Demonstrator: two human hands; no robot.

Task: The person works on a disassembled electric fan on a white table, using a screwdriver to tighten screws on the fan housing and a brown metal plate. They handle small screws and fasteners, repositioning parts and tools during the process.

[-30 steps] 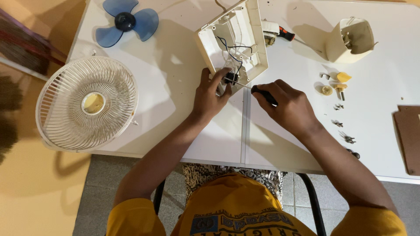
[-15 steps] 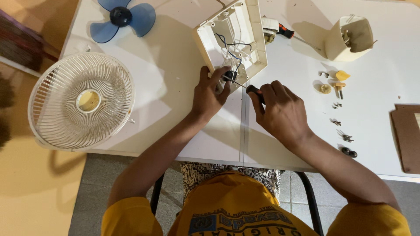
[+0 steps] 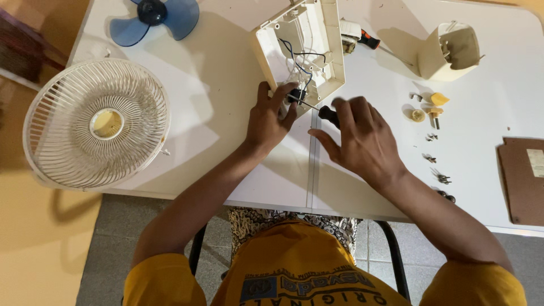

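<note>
Gripping screwdriver (image 3: 327, 113), tip hidden, part (image 3: 294, 95) unclear

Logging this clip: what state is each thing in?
Fan base housing: open, wires exposed.
Small black part: pinched by left hand.
Screwdriver: gripped by right hand.
Fan grille: detached, lying flat.
Blue blade: detached.
Screws: loose on table.

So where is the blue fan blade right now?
In the head view the blue fan blade lies at the table's far left edge, just beyond the white fan grille and left of the open cream housing.
</note>
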